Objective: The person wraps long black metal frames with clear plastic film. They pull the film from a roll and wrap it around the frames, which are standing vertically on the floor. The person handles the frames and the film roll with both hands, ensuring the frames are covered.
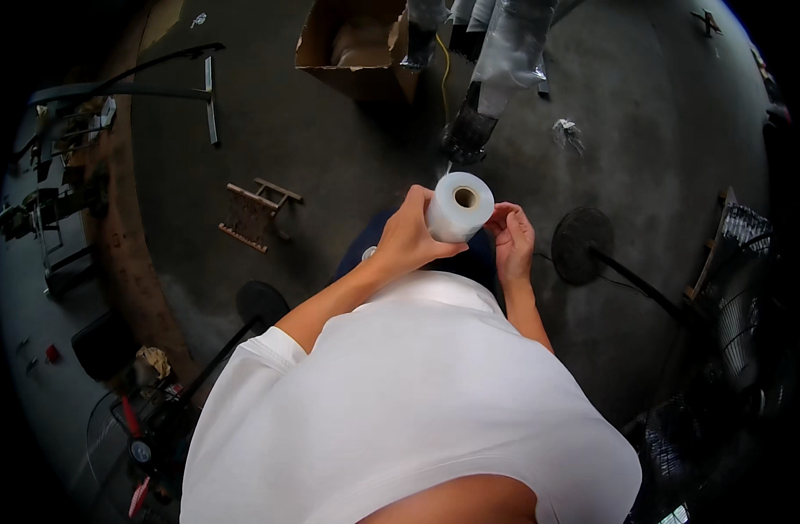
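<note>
In front of my waist, a roll of clear plastic stretch film (455, 223) stands with its cardboard core facing up. My left hand (410, 231) is closed round the roll's left side, thumb across the near side. At the right of the roll is my right hand (513, 240), raised with its fingers bent together near the film. Whether a film edge lies between those fingertips is too small to make out. Just beyond the roll hangs or stands a long film-wrapped piece (510, 65) with a black lower end (470, 133).
An open cardboard box (356, 74) stands at the far left of the wrapped piece. A small wooden stool (258, 214) is on the floor to my left. Round-based stands flank me, one base on the right (583, 244) and one on the left (262, 302). Crumpled film (567, 133) lies at the right.
</note>
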Tool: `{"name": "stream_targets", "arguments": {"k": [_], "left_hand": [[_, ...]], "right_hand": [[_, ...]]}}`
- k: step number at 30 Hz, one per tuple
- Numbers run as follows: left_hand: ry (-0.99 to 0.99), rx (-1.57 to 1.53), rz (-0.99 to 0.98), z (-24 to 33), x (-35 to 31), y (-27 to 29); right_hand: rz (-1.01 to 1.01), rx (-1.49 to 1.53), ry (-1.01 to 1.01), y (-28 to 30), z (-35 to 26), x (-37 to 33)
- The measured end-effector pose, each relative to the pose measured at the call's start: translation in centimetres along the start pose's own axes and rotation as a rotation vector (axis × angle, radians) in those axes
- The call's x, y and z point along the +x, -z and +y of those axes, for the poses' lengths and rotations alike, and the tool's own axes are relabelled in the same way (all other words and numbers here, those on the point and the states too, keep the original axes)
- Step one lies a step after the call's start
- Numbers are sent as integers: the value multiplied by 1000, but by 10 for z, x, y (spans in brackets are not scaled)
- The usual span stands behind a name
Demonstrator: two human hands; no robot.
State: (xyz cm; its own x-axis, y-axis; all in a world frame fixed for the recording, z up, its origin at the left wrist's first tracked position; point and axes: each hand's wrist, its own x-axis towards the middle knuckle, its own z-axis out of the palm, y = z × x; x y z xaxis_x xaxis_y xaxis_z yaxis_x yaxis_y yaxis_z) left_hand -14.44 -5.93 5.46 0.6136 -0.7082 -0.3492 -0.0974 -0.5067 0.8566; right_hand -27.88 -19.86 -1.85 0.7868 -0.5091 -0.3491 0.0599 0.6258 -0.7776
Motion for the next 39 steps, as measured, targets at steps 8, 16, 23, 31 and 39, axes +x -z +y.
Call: {"name": "stream_targets", "arguments": {"k": [8,16,23,31,39], "left_hand": [[-242,170,-384,15,34,15],[-183,-452,-316,5,176,-6],[100,-474,-510,-11,182,8],[30,-432,-611,30,231,-77],[-49,-600,-685,28,204,-66]], "right_hand": [[399,-426,371,-70,-21,-13],[199,-430,256,-35,-57,-14],[236,-72,23,74,-99,55],[77,-258,48,59,-115,57],[211,-217,114,106,-114,30]]}}
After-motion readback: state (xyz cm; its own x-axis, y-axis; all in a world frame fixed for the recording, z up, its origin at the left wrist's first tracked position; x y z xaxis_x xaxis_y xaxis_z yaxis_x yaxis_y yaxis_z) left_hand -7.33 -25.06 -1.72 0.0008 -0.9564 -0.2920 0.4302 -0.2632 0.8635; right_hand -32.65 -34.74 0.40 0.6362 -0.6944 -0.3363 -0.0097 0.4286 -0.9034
